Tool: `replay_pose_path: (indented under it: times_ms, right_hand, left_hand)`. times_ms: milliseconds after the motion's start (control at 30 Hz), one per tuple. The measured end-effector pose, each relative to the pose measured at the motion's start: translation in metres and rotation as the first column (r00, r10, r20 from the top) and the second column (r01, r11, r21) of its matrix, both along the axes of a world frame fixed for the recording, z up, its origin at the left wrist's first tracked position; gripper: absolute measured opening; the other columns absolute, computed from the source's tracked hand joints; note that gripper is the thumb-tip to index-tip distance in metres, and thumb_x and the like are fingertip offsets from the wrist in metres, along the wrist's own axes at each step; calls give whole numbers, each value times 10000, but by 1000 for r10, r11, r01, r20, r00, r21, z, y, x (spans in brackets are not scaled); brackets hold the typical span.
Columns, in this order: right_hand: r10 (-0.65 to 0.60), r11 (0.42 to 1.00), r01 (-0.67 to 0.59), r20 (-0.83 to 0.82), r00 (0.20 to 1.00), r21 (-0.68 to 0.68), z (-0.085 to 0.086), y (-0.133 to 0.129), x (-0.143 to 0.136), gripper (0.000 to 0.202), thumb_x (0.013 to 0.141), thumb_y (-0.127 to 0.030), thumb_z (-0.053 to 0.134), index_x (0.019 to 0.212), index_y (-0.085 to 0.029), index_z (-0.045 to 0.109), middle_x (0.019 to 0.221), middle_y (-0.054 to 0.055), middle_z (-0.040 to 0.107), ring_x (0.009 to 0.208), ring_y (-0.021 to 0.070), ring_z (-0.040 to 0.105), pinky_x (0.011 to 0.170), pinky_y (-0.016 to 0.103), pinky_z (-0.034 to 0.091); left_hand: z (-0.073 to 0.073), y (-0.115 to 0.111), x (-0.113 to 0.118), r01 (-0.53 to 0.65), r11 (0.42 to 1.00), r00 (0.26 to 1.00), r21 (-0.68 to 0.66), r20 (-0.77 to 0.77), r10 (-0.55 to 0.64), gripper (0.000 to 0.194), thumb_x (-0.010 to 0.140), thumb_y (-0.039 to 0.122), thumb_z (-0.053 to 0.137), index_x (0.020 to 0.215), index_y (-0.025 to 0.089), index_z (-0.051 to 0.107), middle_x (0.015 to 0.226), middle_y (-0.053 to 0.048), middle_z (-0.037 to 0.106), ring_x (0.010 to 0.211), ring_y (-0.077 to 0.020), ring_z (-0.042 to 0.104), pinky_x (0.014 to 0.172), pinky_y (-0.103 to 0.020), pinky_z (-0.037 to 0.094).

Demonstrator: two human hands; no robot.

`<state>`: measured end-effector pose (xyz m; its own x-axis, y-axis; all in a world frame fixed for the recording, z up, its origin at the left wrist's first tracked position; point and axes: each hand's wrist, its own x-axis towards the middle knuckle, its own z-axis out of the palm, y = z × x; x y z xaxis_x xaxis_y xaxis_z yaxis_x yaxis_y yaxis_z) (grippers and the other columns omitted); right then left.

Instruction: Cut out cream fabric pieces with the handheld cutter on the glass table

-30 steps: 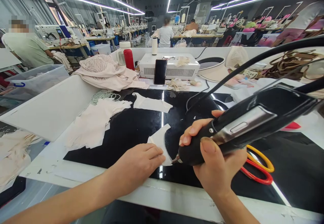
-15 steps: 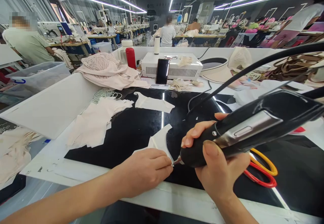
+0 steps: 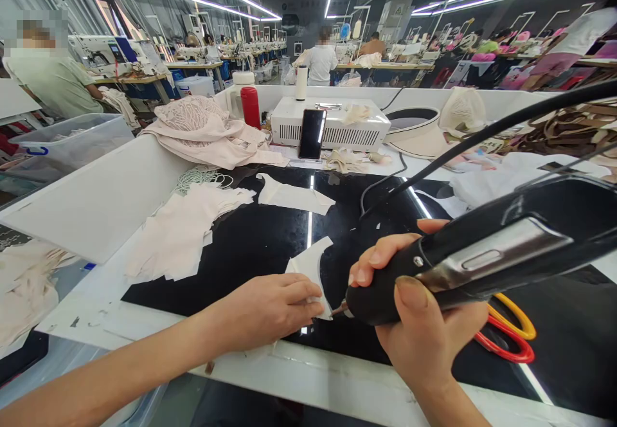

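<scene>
A curved white fabric piece (image 3: pixel 311 261) lies on the black work surface (image 3: pixel 241 240). My left hand (image 3: pixel 274 314) is closed on its lower part, fingers pressed together at the edge. In my right hand (image 3: pixel 414 311) is a thick black handheld tool (image 3: pixel 482 263) with a silver lever and a cable. The tool's thin metal tip touches or nearly touches the fabric's lower corner. Another fabric piece (image 3: pixel 294 197) rests farther back, and a stack of pale pieces (image 3: pixel 178 234) is at the left. Behind my right hand are scissors (image 3: pixel 513 340) with red and orange handles.
At the back stand a phone (image 3: pixel 312 134), a white vented box (image 3: pixel 357 132) and a red bottle (image 3: pixel 250 107). Lace fabric (image 3: pixel 193 121) is heaped at the back left. The tool's black cable (image 3: pixel 472 132) arches over the right side. People sit at machines beyond.
My left hand has shifted slightly left and up along the fabric. The tool and my right hand have moved a little right, with the tip still by the fabric's corner.
</scene>
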<state>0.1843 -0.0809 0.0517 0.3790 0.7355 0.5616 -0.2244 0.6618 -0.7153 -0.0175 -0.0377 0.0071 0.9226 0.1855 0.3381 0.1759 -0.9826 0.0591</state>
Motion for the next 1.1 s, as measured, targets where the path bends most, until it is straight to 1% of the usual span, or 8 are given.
replay_pose_path:
  times_ms: [100,233,333,500,767,867,1000,1100]
  right_hand:
    - [-2,1000,2,13,1000,-4,0,-1,1,425,914,-307,876,1275,-277,655,850,-29,739,594,159,692,513,302,573]
    - [-16,1000,16,6,1000,-12,0,-1,0,422,903,-320,880,1263,-284,663,840,-29,725,592,164,685,521,307,582]
    - [-32,999,33,16,999,-22,1,0,0,418,889,-341,890,1237,-284,666,814,-27,715,578,173,671,512,319,585]
    - [-56,998,57,24,998,-41,1,-1,2,437,877,-366,896,1233,-280,657,807,-28,709,574,174,638,513,331,577]
    - [-45,998,46,25,999,-47,3,-2,1,423,871,-343,892,1218,-272,662,795,-28,709,569,177,648,519,330,569]
    - [-79,995,80,24,997,-64,7,1,0,429,845,-352,895,1193,-271,656,770,-38,701,558,180,644,514,333,562]
    - [-153,987,152,-13,988,-57,13,9,-2,418,816,-327,875,1161,-271,647,747,-57,686,522,168,622,474,311,546]
    - [-165,985,164,-10,986,-51,14,16,-4,425,809,-320,865,1161,-267,634,746,-62,692,511,158,624,474,300,547]
  left_hand:
    - [4,2,1,14,999,1000,37,-12,-14,164,1110,153,609,1239,111,701,1186,-102,735,1179,-181,708,1134,-284,555]
    - [3,3,-1,20,998,1000,58,-9,-20,193,1133,165,568,1281,120,683,1187,-89,747,1144,-178,718,1140,-306,552]
    - [1,3,-2,14,1000,1000,8,27,-14,186,1126,175,579,1279,133,676,1205,-98,749,1146,-187,722,1113,-322,578]
    - [1,4,-1,-6,998,999,-60,47,8,172,1104,172,606,1256,156,686,1248,-99,736,1146,-206,718,1088,-338,584]
    - [0,1,-2,-45,991,998,-130,38,51,234,1090,230,670,1315,167,688,1311,-103,726,1222,-233,690,1160,-352,529]
    - [-1,0,-1,-50,986,997,-158,46,58,218,1101,228,651,1307,176,698,1316,-95,725,1218,-230,687,1157,-345,526]
    - [-1,-1,0,-54,985,997,-163,52,64,209,1107,230,641,1302,186,703,1302,-98,724,1201,-226,686,1136,-348,539]
    - [-1,-1,0,-73,983,996,-166,29,79,201,1097,228,661,1290,201,708,1323,-98,714,1226,-234,680,1140,-356,536]
